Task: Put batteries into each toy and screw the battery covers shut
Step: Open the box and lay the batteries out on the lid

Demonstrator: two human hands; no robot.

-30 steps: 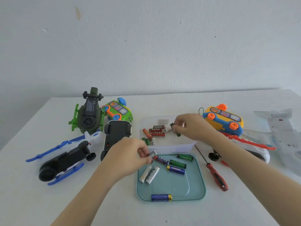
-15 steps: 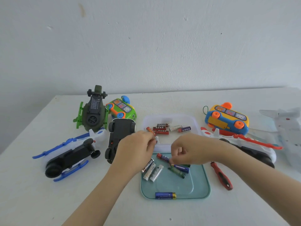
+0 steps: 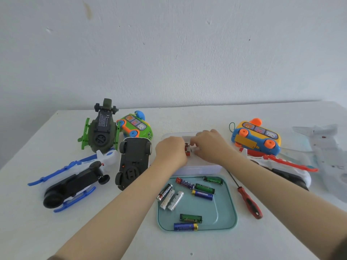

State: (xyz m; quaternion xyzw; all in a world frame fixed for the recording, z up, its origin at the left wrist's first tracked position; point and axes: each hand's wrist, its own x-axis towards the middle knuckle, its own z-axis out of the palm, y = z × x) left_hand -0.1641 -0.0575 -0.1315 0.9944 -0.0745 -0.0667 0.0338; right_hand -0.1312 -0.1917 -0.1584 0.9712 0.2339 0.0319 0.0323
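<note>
Left hand [image 3: 171, 152] and right hand [image 3: 211, 148], fingers curled, are pinching red batteries [image 3: 187, 150] in the clear tub [image 3: 199, 168] at twelve o'clock from the teal tray [image 3: 228, 218].

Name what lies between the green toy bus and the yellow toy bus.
Head view: the clear plastic box sits between them, and the left hand and right hand meet over it at some red batteries.

The left hand [image 3: 171, 152] and right hand [image 3: 210, 147] were bare, like both forearms [image 3: 105, 212], with a dark sleeve edge [image 3: 340, 250] showing at each lower corner.
</note>
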